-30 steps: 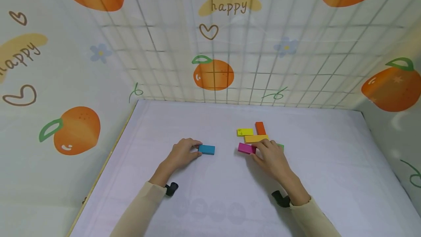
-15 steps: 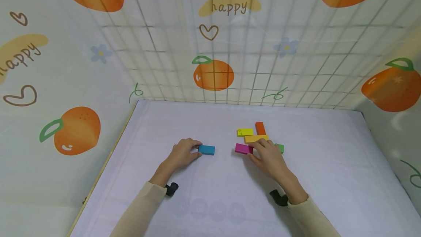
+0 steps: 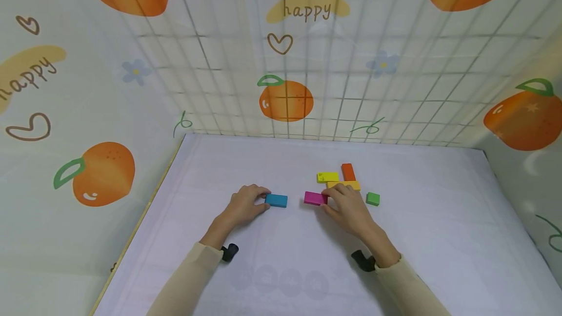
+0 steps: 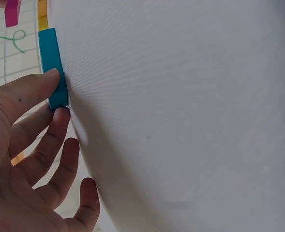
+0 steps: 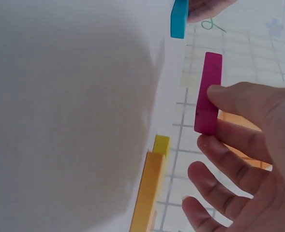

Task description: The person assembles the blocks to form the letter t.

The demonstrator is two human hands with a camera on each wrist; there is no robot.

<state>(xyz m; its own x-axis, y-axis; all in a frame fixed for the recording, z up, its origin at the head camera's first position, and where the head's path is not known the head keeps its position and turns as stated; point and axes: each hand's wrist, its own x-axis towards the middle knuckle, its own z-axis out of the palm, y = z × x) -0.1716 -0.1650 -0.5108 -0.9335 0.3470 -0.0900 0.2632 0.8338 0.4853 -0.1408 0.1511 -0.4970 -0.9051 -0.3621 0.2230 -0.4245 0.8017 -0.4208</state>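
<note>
My left hand (image 3: 244, 205) pinches the left end of a blue rectangular block (image 3: 276, 201) lying on the white tabletop. In the left wrist view the thumb presses the side of this blue block (image 4: 52, 53), with fingertips at its lower end. To the right, my right hand (image 3: 350, 208) pinches a magenta block (image 3: 314, 198) by its right end. The right wrist view shows the magenta block (image 5: 211, 72) raised above the table, between thumb and fingers. A gap separates the two held blocks.
Behind the right hand lie an orange-yellow block (image 3: 353, 186), partly hidden by it, a yellow block (image 3: 327, 177) and a red-orange block (image 3: 348, 172). A small green block (image 3: 372, 199) sits to the right. A patterned curtain (image 3: 210, 77) borders the table's (image 3: 439, 218) far edge.
My right hand has carried the magenta block leftward, closer to the blue one. The green block, partly covered before, is now in full view. The left hand and blue block have stayed put.
</note>
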